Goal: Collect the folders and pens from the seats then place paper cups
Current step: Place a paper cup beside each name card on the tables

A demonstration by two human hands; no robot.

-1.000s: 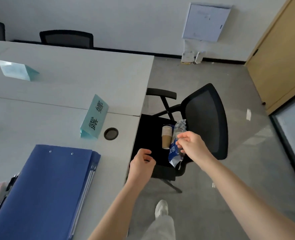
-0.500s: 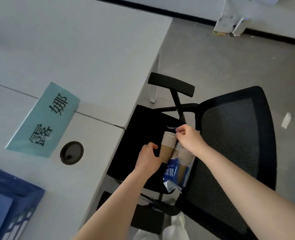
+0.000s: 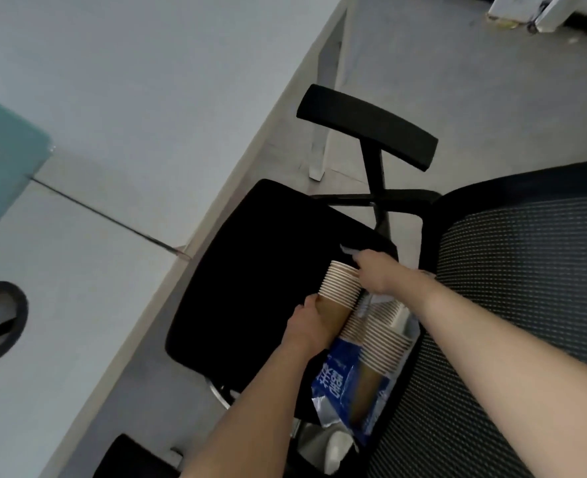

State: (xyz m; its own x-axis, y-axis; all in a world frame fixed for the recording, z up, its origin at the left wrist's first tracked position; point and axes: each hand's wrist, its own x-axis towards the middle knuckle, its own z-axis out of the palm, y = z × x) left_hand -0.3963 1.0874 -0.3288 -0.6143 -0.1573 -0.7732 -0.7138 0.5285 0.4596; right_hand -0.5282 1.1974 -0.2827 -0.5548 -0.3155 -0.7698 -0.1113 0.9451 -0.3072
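**Cups and hands on the chair seat**

The left hand (image 3: 307,327) gripped the lower part of a cup stack (image 3: 338,298) that stood on the chair seat (image 3: 261,270). Just right of that grip, a second cup stack (image 3: 381,339) lay in a plastic sleeve (image 3: 336,377). Beyond the grip, the right hand (image 3: 376,274) held what seemed to be the sleeve's open end. The backrest (image 3: 526,288) lay right of both hands, the armrest (image 3: 367,125) beyond them, and the table (image 3: 130,98) to the left.

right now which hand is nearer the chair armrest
Right. The right hand sits just below the armrest, at the cup rims; the left hand is lower, gripping the cup stack.
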